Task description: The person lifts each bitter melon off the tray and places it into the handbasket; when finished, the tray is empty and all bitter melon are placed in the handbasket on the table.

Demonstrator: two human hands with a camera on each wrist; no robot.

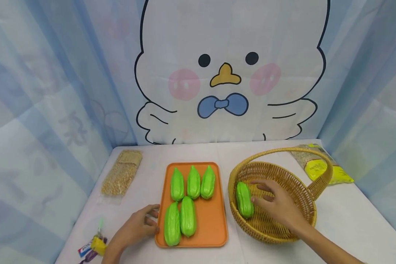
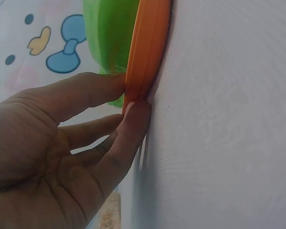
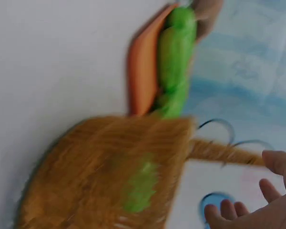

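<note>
An orange tray (image 1: 211, 223) lies at the middle of the table with several glossy green ridged gourds (image 1: 188, 216) on it. At the tray's left edge, my left hand (image 1: 138, 225) holds the rim between thumb and fingers; the left wrist view shows this grip (image 2: 133, 71) close up. To the right stands a wicker basket (image 1: 307, 220) with a tall arched handle. One green gourd (image 1: 244, 200) lies against the basket's left inner wall. Over the basket, my right hand (image 1: 278, 201) has its fingers spread beside this gourd and holds nothing. In the blurred right wrist view, the fingers (image 3: 226, 208) are loosely extended.
A clear packet of tan grains (image 1: 122, 172) lies at the back left. Behind the basket is a yellow-labelled bag (image 1: 326, 168). Small items, including a yellow piece (image 1: 99, 245), sit at the front left. Cartoon-printed curtains (image 1: 224, 121) enclose the table's back and sides.
</note>
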